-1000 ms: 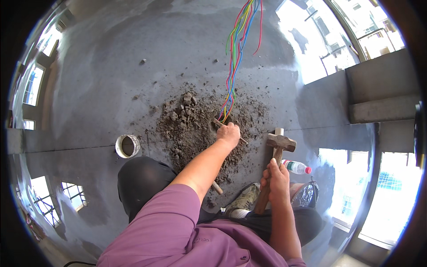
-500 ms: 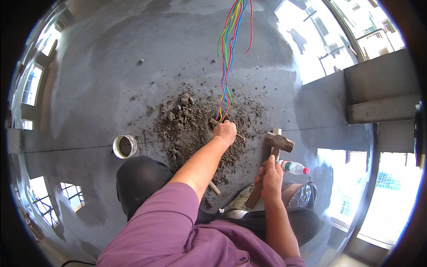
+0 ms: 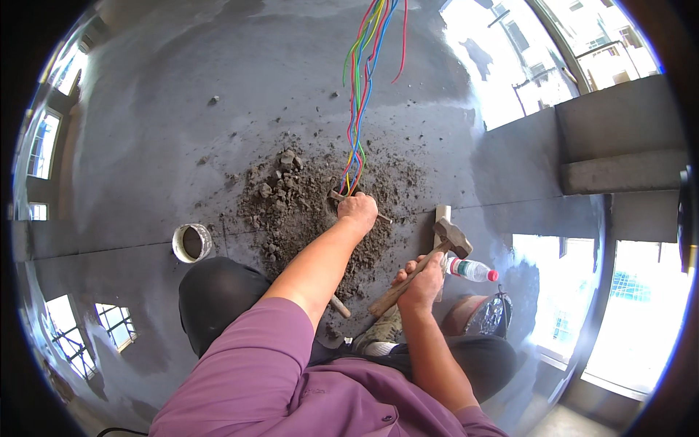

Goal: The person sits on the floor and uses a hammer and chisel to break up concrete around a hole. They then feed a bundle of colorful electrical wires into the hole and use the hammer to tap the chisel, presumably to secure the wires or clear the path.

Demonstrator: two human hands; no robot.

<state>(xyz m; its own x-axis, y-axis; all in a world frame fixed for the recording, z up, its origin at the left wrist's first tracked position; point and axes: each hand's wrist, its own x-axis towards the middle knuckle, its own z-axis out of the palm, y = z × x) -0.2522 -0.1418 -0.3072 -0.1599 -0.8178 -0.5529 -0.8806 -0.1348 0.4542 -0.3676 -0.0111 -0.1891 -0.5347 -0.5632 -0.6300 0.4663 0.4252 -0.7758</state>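
Note:
My left hand (image 3: 358, 211) is closed around a thin chisel (image 3: 384, 218) that lies slanted at the foot of a bundle of coloured wires (image 3: 355, 116). Red, yellow, green and blue strands rise there from broken rubble (image 3: 273, 211). My right hand (image 3: 422, 282) grips the wooden handle of a hammer (image 3: 453, 237), whose heavy metal head points away from me, off to the right of the chisel. Below my left forearm, a wooden handle (image 3: 339, 306) sticks out; its other end is hidden. A pale long piece (image 3: 443, 213) shows partly behind the hammer.
A plastic bottle with a red cap (image 3: 473, 270) lies right of my right hand. Close by stands a bucket-like container (image 3: 477, 315) with dark plastic. A round white tub (image 3: 192, 243) sits near my left knee. Loose stones (image 3: 289, 160) lie on the grey floor.
The hammer has turned in my right hand, its handle now slanting more to the lower left. My left hand stays on the chisel. The whole view has shifted slightly.

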